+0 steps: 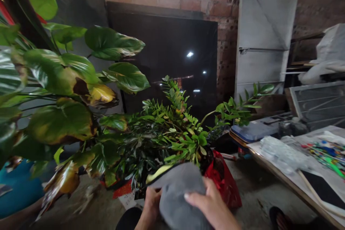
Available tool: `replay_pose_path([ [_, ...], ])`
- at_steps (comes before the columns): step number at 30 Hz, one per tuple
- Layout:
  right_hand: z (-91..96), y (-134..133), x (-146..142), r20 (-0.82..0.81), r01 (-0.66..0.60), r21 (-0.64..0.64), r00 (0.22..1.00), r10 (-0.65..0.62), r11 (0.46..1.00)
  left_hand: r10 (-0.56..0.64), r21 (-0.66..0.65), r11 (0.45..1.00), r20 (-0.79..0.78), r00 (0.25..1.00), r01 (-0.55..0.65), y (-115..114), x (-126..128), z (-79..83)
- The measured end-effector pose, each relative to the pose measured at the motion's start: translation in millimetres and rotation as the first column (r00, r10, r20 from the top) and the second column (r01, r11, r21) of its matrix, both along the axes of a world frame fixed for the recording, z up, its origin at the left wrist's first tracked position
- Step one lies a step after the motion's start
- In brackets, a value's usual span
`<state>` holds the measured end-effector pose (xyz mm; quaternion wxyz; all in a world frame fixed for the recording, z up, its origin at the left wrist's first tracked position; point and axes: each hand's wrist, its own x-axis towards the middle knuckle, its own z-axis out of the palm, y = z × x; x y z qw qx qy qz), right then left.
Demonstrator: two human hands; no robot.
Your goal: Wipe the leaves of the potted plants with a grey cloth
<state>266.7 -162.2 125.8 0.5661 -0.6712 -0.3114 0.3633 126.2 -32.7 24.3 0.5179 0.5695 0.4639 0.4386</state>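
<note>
Low in the middle of the head view is a grey cap point(182, 190) with a yellow-green edge at its upper left. My left hand point(151, 201) grips it at the left side, under the brim, with the fingertips partly hidden. On the right, my right hand point(208, 199) holds the cap's body, its thumb lying across the grey cloth. Just beyond the cap stands a leafy green potted plant point(185, 129), with a red wrapping point(223, 181) showing around its base.
A large-leaved plant point(61, 115) with browned leaves fills the left, above a blue pot point(20, 187). At right, a table point(285, 172) bears a dark-screened tablet point(326, 188) and colourful small items point(327, 152). A sandalled foot point(281, 219) shows under it. Dark panels point(167, 50) lean against the brick wall.
</note>
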Motion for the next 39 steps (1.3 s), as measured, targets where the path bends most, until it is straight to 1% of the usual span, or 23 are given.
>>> replay_pose_path([
  [2,19.4,9.3,19.3,0.007,0.084,0.081,0.996,-0.085,0.993,-0.016,-0.02,1.0,0.012,1.0,0.016,-2.5,2.0,4.2],
  [4,34.0,26.7,30.9,0.043,0.234,0.125,0.97,-0.241,0.964,-0.028,-0.056,0.998,0.013,1.0,0.028,-7.5,4.0,9.4],
  [6,33.4,41.9,26.9,0.078,0.299,0.103,0.948,-0.307,0.949,-0.035,-0.094,0.995,0.014,0.999,0.036,-12.5,4.3,12.2],
  [7,26.6,45.3,19.4,0.093,0.265,0.071,0.958,-0.271,0.962,-0.049,-0.105,0.993,0.018,0.999,0.05,-14.3,3.1,12.0],
  [9,4.5,40.6,-0.6,0.089,0.047,-0.001,0.995,-0.047,0.999,-0.081,-0.104,0.991,0.033,0.996,0.084,-16.0,-3.6,8.1],
  [10,-8.0,33.7,-10.3,0.086,-0.062,-0.037,0.994,0.065,0.997,-0.076,-0.094,0.992,0.043,0.996,0.079,-15.9,-9.4,4.9],
  [11,-19.2,25.2,-18.1,0.083,-0.155,-0.065,0.984,0.16,0.986,-0.041,-0.077,0.996,0.055,0.998,0.045,-15.4,-16.7,1.3],
  [13,-32.0,8.8,-25.1,0.093,-0.181,-0.081,0.978,0.188,0.98,0.092,-0.048,0.995,0.082,0.992,-0.088,-13.5,-34.6,-5.8],
  [14,-32.0,3.2,-23.8,0.085,-0.163,-0.073,0.982,0.169,0.984,0.157,-0.046,0.987,0.09,0.984,-0.153,-12.3,-44.1,-8.6],
  [16,-19.8,0.0,-13.6,0.021,-0.117,-0.063,0.993,0.118,0.991,0.249,-0.069,0.968,0.09,0.964,-0.243,-10.4,-61.9,-12.0],
  [18,0.8,7.4,-0.4,-0.052,-0.015,-0.045,0.999,0.013,0.999,0.343,-0.104,0.937,0.089,0.935,-0.334,-9.0,-74.9,-12.7],
  [20,18.0,20.4,6.3,-0.051,0.134,-0.01,0.99,-0.134,0.991,0.488,-0.115,0.872,0.12,0.865,-0.476,-6.9,-81.7,-11.4],
  [21,22.5,26.8,5.4,-0.032,0.173,0.008,0.984,-0.173,0.985,0.552,-0.112,0.833,0.143,0.821,-0.541,-5.1,-83.1,-10.4],
  [22,23.7,31.9,1.5,-0.005,0.171,0.013,0.985,-0.171,0.985,0.6,-0.102,0.8,0.164,0.783,-0.591,-2.8,-83.5,-9.1],
  [24,17.3,36.2,-13.0,0.039,0.049,-0.027,0.998,-0.048,0.998,0.647,-0.057,0.759,0.179,0.741,-0.649,3.2,-83.0,-6.3],
  [25,11.4,35.2,-22.0,0.054,-0.02,-0.059,0.998,0.023,0.998,0.65,-0.021,0.754,0.171,0.74,-0.657,6.5,-82.7,-4.9],
  [27,0.3,29.1,-39.1,0.075,-0.122,-0.115,0.989,0.131,0.986,0.621,0.05,0.775,0.13,0.773,-0.631,13.0,-83.1,-3.0],
  [29,-2.8,23.1,-51.3,0.064,-0.163,-0.133,0.983,0.172,0.978,0.553,0.092,0.824,0.079,0.829,-0.559,18.6,-84.7,-3.0],
  [32,11.5,27.0,-59.5,0.031,-0.141,-0.044,0.989,0.143,0.989,0.43,0.079,0.899,0.018,0.902,-0.43,24.8,-88.1,-6.6],
  [34,23.4,39.1,-61.6,0.049,-0.042,0.04,0.998,0.04,0.998,0.344,0.007,0.939,0.02,0.939,-0.344,27.0,-89.9,-9.5],
  [36,25.4,53.2,-64.5,0.044,0.05,0.086,0.998,-0.054,0.995,0.257,-0.113,0.962,0.083,0.963,-0.247,27.7,-90.8,-10.3],
  [37,21.2,58.7,-66.9,0.001,0.063,0.083,0.998,-0.063,0.995,0.226,-0.178,0.963,0.14,0.964,-0.201,27.6,-90.9,-9.6],
  [39,4.8,63.6,-73.7,-0.171,0.03,0.017,0.985,-0.027,0.999,0.208,-0.284,0.951,0.283,0.936,-0.126,27.4,-90.3,-6.4],
])
